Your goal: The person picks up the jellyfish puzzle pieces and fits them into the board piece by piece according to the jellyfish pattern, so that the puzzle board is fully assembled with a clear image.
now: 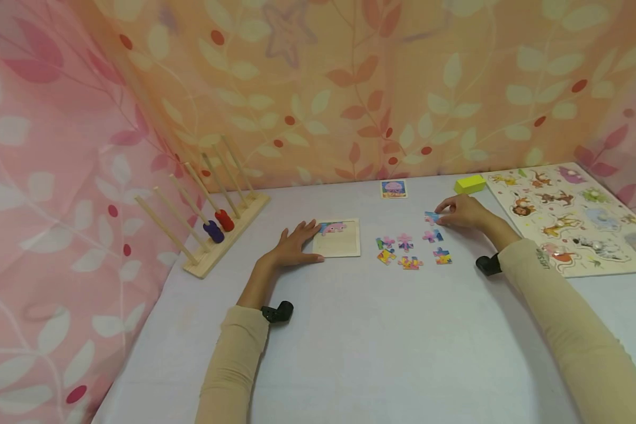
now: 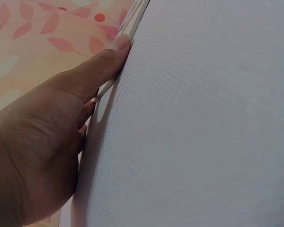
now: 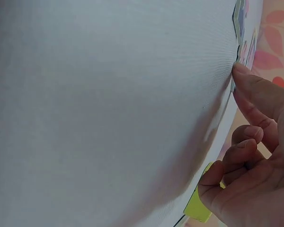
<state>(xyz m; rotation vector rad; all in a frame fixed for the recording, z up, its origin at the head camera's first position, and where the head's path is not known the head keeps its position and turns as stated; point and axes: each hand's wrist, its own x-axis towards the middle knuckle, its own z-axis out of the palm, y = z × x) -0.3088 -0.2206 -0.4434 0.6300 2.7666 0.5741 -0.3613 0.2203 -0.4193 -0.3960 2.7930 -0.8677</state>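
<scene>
In the head view my left hand lies spread at the left side of a small square puzzle frame. Its thumb touches the near left corner, and the fingers reach the upper left. One pink and blue piece sits in the frame's upper left. My right hand pinches a blue and pink jigsaw piece at the table surface, between thumb and index finger; its other fingers curl loosely. Loose pieces lie nearby, among them a pink and blue one, a blue and yellow one and a yellow one.
A small picture card lies at the back, left of a yellow-green block. An animal peg board covers the right side. At the left stands a wooden peg rack with blue beads and red beads.
</scene>
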